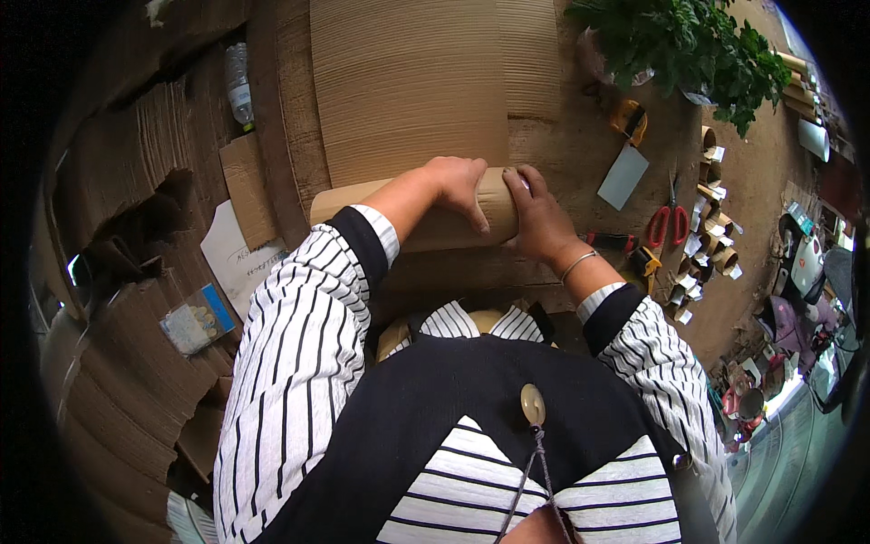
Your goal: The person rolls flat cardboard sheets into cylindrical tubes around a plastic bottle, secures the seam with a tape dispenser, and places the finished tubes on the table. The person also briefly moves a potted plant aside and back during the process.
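A roll of tan cardboard point(444, 232) lies crosswise on the worktable in front of my body. My left hand point(459, 189) curves over its middle, thumb stretched toward me and fingers on the far side. At the roll's right end my right hand point(542, 213) is clasped around the edge, its fingers over the top. Beyond the roll a flat corrugated cardboard sheet point(408, 86) extends to the far edge of the view, with a narrower strip along its right side. Whether the roll is joined to that sheet is hidden under my hands.
Right of my hands lie red-handled scissors point(669, 223), a red-and-black handled tool point(611, 241), a yellow-and-black tool point(645, 262) and several small cardboard tubes point(713, 136). A leafy plant point(680, 45) stands far right. At left are a plastic bottle point(238, 86), white paper point(234, 254) and torn cardboard point(118, 254).
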`<move>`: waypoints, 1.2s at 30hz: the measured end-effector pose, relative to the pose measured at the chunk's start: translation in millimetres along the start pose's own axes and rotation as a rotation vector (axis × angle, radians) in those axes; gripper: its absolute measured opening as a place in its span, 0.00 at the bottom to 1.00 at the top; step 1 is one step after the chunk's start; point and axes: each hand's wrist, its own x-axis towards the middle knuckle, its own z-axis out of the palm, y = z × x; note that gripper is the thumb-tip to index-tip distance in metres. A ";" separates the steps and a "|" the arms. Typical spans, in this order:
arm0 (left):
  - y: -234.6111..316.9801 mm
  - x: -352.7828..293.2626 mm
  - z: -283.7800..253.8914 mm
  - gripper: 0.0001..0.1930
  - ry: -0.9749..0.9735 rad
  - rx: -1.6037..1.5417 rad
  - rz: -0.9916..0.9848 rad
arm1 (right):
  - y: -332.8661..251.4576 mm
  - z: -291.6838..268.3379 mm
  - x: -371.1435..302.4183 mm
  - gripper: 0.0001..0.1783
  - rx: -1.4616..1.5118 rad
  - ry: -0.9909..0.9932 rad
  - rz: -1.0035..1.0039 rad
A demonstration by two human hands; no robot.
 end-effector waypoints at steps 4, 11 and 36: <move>-7.5 9.1 -23.2 0.50 -0.160 -0.174 -0.004 | 10.9 -15.0 23.9 0.63 0.068 -0.072 -0.023; 5.7 -12.6 8.5 0.60 0.406 0.222 0.136 | 27.9 -40.0 72.7 0.65 0.118 -0.304 0.038; -30.0 25.3 -77.5 0.55 0.208 -0.023 0.062 | 16.7 -63.1 84.2 0.61 0.199 -0.062 0.066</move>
